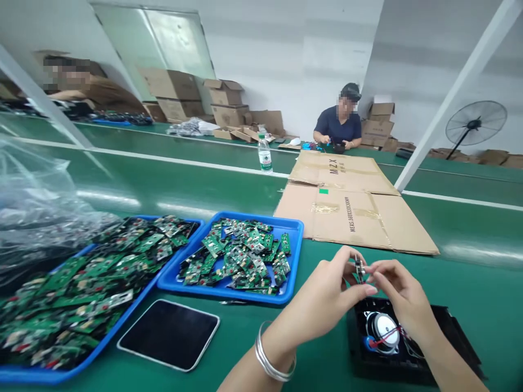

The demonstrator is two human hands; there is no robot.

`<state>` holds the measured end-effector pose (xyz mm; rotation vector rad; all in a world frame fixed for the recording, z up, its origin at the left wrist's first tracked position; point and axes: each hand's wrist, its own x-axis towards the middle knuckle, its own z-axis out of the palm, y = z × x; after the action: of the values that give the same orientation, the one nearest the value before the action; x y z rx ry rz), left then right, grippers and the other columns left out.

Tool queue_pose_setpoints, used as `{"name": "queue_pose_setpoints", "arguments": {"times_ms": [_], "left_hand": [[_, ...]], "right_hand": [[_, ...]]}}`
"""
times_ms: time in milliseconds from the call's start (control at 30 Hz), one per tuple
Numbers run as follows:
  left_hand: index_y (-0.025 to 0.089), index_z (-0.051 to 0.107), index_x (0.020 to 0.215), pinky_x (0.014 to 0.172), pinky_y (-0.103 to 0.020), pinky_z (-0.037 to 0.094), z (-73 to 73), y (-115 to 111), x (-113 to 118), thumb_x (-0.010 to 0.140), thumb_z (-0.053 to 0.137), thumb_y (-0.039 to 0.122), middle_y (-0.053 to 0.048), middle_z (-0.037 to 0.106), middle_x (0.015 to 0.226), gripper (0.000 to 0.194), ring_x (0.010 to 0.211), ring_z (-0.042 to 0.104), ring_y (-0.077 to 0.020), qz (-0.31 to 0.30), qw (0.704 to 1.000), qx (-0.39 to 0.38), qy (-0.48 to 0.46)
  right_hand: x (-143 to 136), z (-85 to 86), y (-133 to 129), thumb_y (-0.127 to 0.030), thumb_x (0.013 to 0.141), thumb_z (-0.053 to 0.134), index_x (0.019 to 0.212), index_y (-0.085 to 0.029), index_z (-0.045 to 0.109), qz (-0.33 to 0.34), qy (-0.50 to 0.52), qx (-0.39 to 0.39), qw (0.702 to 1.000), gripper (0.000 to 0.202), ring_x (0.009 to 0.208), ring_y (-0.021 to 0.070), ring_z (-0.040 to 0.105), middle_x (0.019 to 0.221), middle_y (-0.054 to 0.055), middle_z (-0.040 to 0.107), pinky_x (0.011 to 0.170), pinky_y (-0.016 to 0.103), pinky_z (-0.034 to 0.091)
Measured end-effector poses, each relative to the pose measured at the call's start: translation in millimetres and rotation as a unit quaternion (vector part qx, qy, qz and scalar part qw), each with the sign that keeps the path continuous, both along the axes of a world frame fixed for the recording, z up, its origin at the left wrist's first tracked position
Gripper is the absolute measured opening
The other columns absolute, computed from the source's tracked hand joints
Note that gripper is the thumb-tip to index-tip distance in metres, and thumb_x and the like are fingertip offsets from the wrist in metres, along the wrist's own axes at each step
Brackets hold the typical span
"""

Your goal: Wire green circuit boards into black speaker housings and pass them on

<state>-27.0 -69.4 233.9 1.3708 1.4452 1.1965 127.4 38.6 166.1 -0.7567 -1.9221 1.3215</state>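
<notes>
My left hand (pixel 335 288), with silver bangles at the wrist, pinches a small circuit board (pixel 359 269) held on edge above the bench. The fingertips of my right hand (pixel 398 283) close on the right side of that same board. Whether they also grip a small part there, I cannot make out. Below both hands lies an open black speaker housing (pixel 359 354). Inside it sits a round speaker (pixel 386 331) with red wires and a blue piece (pixel 370 343) beside it. My right forearm hides part of the housing.
Left of my hands are a blue tray (pixel 295 261) of circuit boards and a larger heaped blue tray (pixel 92 356). A tablet (pixel 169 333) and tweezers (pixel 232 302) lie nearby. Flattened cardboard (pixel 347 212), a water bottle (pixel 265 155) and a seated co-worker (pixel 339 128) are farther back.
</notes>
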Motion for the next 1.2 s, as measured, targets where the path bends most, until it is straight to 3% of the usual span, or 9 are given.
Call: {"name": "queue_pose_setpoints", "arguments": {"times_ms": [167, 333, 433, 533, 700, 867, 967, 1067, 1200], "left_hand": [[0.02, 0.051, 0.1, 0.06, -0.024, 0.04, 1.6, -7.7, 8.3, 0.076, 0.06, 0.038, -0.003, 0.062, 0.084, 0.031, 0.073, 0.056, -0.0153, -0.069, 0.996, 0.023, 0.042], [0.019, 0.049, 0.101, 0.063, -0.027, 0.042, -7.6, -2.3, 14.4, 0.075, 0.059, 0.044, -0.007, 0.066, 0.093, 0.037, 0.076, 0.06, -0.0181, -0.131, 0.991, 0.021, 0.02], [0.02, 0.048, 0.099, 0.068, -0.029, 0.043, -9.7, -0.8, 12.2, 0.076, 0.06, 0.039, -0.009, 0.066, 0.103, 0.031, 0.084, 0.061, -0.019, -0.124, 0.992, 0.022, 0.006], [0.02, 0.048, 0.097, 0.073, -0.03, 0.043, -9.6, -0.9, 9.1, 0.077, 0.06, 0.031, -0.008, 0.064, 0.109, 0.026, 0.093, 0.059, -0.0201, -0.11, 0.994, 0.026, -0.005], [0.02, 0.049, 0.1, 0.064, -0.027, 0.042, -11.3, 5.5, 3.1, 0.078, 0.056, 0.029, -0.004, 0.063, 0.089, 0.024, 0.074, 0.057, -0.0157, -0.075, 0.997, 0.012, -0.011], [0.022, 0.048, 0.094, 0.053, -0.023, 0.036, -19.3, 18.6, -8.1, 0.074, 0.06, 0.028, 0.005, 0.048, 0.067, 0.023, 0.059, 0.048, -0.0105, -0.002, 0.998, -0.012, -0.055], [0.022, 0.045, 0.09, 0.055, -0.023, 0.036, -24.3, 25.2, -11.7, 0.072, 0.063, 0.03, 0.005, 0.048, 0.072, 0.026, 0.061, 0.048, -0.0106, 0.05, 0.998, -0.03, -0.032], [0.021, 0.046, 0.084, 0.057, -0.023, 0.036, -28.7, 31.5, -9.8, 0.07, 0.064, 0.031, 0.005, 0.048, 0.074, 0.025, 0.064, 0.046, -0.0107, 0.074, 0.996, -0.039, 0.032], [0.023, 0.045, 0.094, 0.064, -0.027, 0.043, -35.9, 39.5, -3.4, 0.074, 0.061, 0.031, 0.003, 0.054, 0.079, 0.026, 0.073, 0.055, -0.0145, 0.039, 0.997, -0.068, -0.011]], "right_hand": [[-62.0, -5.2, 24.6, -0.031, 0.072, 0.061, 0.07, -0.017, 0.054, 0.112, -0.096, 0.014, 0.989, 0.016, 0.053, 0.0128, 0.053, 0.059, -0.001, 0.057, 0.049, 0.023, 0.041], [-137.4, -6.9, 37.0, -0.026, 0.078, 0.052, 0.078, -0.017, 0.064, 0.172, -0.075, 0.092, 0.978, 0.015, 0.072, 0.0191, 0.062, 0.076, 0.005, 0.066, 0.07, 0.034, 0.048], [-151.8, 0.1, 42.4, -0.026, 0.076, 0.055, 0.079, -0.018, 0.067, 0.175, -0.061, 0.105, 0.977, 0.014, 0.099, 0.023, 0.058, 0.098, 0.008, 0.065, 0.088, 0.038, 0.043], [-128.4, 11.2, 45.8, -0.032, 0.078, 0.055, 0.089, -0.019, 0.067, 0.175, -0.066, 0.101, 0.977, 0.02, 0.1, 0.0224, 0.057, 0.108, 0.008, 0.062, 0.087, 0.037, 0.044], [-32.8, 24.4, 46.7, -0.048, 0.086, 0.045, 0.085, -0.018, 0.063, 0.153, -0.157, 0.044, 0.975, 0.034, 0.069, 0.0173, 0.059, 0.076, 0.005, 0.063, 0.063, 0.029, 0.047], [47.7, 11.9, 29.3, -0.058, 0.083, 0.045, 0.095, -0.018, 0.053, -0.009, -0.069, -0.105, 0.992, 0.043, 0.046, 0.0107, 0.046, 0.063, 0.002, 0.055, 0.04, 0.022, 0.036], [57.6, 1.3, 3.3, -0.052, 0.079, 0.055, 0.098, -0.017, 0.055, 0.009, -0.105, -0.143, 0.984, 0.04, 0.053, 0.012, 0.05, 0.072, 0.004, 0.059, 0.047, 0.023, 0.04], [46.3, -7.5, -20.5, -0.04, 0.075, 0.063, 0.103, -0.019, 0.057, 0.038, -0.119, -0.108, 0.986, 0.035, 0.073, 0.0169, 0.056, 0.089, 0.007, 0.061, 0.064, 0.028, 0.047], [37.7, -15.6, -33.5, -0.035, 0.079, 0.058, 0.098, -0.021, 0.063, -0.125, -0.09, 0.042, 0.987, 0.024, 0.06, 0.0145, 0.052, 0.075, 0.004, 0.056, 0.055, 0.026, 0.043]]}}
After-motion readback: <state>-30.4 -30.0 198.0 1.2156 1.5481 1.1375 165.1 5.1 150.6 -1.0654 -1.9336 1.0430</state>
